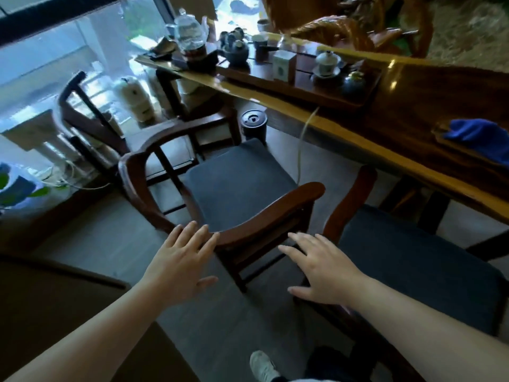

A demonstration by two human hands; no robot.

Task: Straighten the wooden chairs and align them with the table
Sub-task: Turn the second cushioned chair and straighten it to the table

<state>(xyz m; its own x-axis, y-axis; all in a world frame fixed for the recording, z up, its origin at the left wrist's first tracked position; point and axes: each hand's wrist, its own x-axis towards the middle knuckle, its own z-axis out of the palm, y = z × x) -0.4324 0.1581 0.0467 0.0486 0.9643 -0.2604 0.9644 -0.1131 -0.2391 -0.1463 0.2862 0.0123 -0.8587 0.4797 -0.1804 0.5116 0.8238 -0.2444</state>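
A dark wooden armchair with a curved back rail and a grey seat cushion stands at an angle in front of the long wooden table. My left hand hovers open with fingers spread, its fingertips at the curved rail's near end. My right hand is open too, just below and right of that rail, holding nothing. A second wooden chair with a grey cushion stands at the right, close under the table edge. A third chair stands farther left by the window.
A tea tray with a glass kettle, teapot, cups and a small box sits on the table. A blue cloth lies at the right. A black round bin stands on the floor beneath. A dark sofa edge is at lower left.
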